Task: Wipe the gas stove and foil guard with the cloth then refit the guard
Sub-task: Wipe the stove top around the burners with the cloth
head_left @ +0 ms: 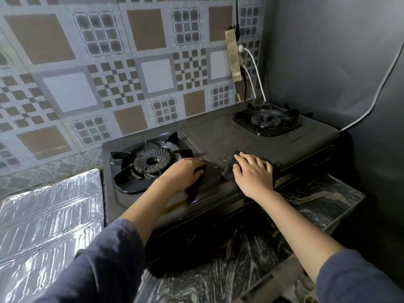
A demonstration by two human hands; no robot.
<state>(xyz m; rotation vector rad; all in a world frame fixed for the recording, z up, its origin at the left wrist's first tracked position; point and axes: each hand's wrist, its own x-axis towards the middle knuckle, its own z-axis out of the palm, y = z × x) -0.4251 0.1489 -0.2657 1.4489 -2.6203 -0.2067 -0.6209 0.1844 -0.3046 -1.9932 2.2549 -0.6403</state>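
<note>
A black two-burner gas stove (218, 132) sits on a dark marbled counter. My right hand (254, 171) presses flat on a dark cloth (228, 170) on the stove top between the burners. My left hand (185, 173) rests palm down on the stove beside the left burner (150, 160), with nothing seen in it. The silver foil guard (48, 215) lies folded flat on the counter to the left of the stove, away from both hands.
The right burner (267, 120) sits at the back right. A power strip (234, 55) with white and black cables hangs on the patterned tile wall behind the stove. A grey wall stands close on the right. The marbled counter (317, 204) extends in front.
</note>
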